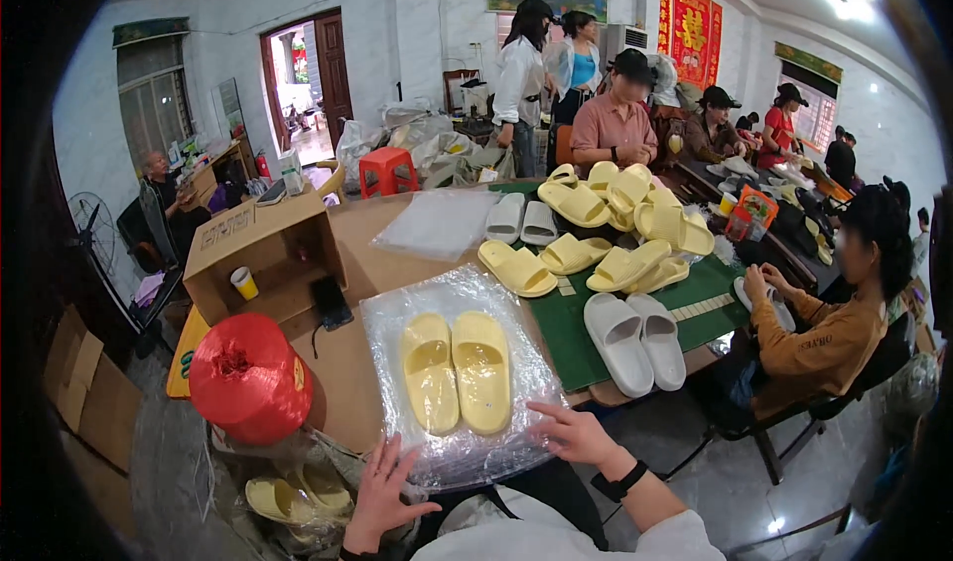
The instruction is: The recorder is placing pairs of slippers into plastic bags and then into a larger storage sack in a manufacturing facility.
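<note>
A pair of pale yellow slide slippers point(456, 372) lies side by side, toes away from me, on a stack of clear plastic bags point(392, 313) at the table's front. Glossy highlights cross the slippers; I cannot tell whether film covers them. My left hand point(382, 491) is open at the stack's near left corner, fingers spread, holding nothing. At the right edge, my right hand point(576, 434) is open too, its index finger stretched toward the slippers and the other fingers loosely bent near the plastic.
Grey slippers point(635, 343) and a heap of yellow slippers point(625, 204) cover the green mat point(566, 338). At left are a red twine roll point(248, 377), a cardboard box point(263, 248) and a phone point(330, 303). A bag with yellow slippers point(288, 496) hangs below. Co-workers sit nearby.
</note>
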`<control>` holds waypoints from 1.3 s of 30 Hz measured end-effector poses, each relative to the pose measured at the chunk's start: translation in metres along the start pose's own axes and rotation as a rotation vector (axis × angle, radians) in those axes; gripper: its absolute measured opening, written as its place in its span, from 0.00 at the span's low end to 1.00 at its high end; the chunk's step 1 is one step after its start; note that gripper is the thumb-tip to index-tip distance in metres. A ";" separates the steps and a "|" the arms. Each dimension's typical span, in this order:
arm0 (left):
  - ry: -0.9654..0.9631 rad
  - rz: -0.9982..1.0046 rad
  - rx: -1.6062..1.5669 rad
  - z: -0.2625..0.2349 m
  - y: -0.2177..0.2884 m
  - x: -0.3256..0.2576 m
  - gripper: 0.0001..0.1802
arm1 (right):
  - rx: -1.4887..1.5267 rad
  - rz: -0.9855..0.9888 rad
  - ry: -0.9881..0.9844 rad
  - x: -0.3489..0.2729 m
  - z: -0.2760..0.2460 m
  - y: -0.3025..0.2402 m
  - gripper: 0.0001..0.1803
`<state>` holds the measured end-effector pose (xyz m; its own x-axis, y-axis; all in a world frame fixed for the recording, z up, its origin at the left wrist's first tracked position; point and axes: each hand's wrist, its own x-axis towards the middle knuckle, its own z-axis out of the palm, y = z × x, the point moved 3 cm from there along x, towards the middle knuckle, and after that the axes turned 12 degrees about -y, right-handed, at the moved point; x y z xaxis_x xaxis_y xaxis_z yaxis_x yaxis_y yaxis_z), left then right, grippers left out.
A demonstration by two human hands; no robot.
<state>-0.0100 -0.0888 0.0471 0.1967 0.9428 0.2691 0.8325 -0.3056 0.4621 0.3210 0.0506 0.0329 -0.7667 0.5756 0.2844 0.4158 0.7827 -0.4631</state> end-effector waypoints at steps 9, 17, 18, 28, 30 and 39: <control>-0.004 0.169 -0.011 0.020 -0.020 0.006 0.10 | 0.090 -0.082 0.086 -0.003 0.002 0.007 0.09; 0.181 -0.180 -0.340 0.024 -0.046 0.027 0.14 | 0.177 0.219 0.372 0.017 0.002 0.015 0.09; 0.177 -0.175 -0.339 0.026 -0.050 0.034 0.14 | 0.176 0.222 0.377 0.023 0.003 0.018 0.09; 0.201 -0.543 -0.236 0.051 -0.084 0.065 0.20 | -0.140 0.526 0.454 0.048 0.013 0.027 0.09; 0.199 -0.557 -0.296 0.052 -0.089 0.068 0.19 | -0.297 0.399 0.572 0.058 0.002 0.000 0.17; 0.279 -0.466 -0.313 0.050 -0.073 0.066 0.13 | -0.154 -0.100 0.027 0.094 0.080 -0.051 0.26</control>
<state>-0.0320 0.0027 -0.0111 -0.3286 0.9289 0.1707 0.5988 0.0651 0.7982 0.1880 0.0456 0.0163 -0.7955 0.4978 0.3455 0.4099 0.8620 -0.2982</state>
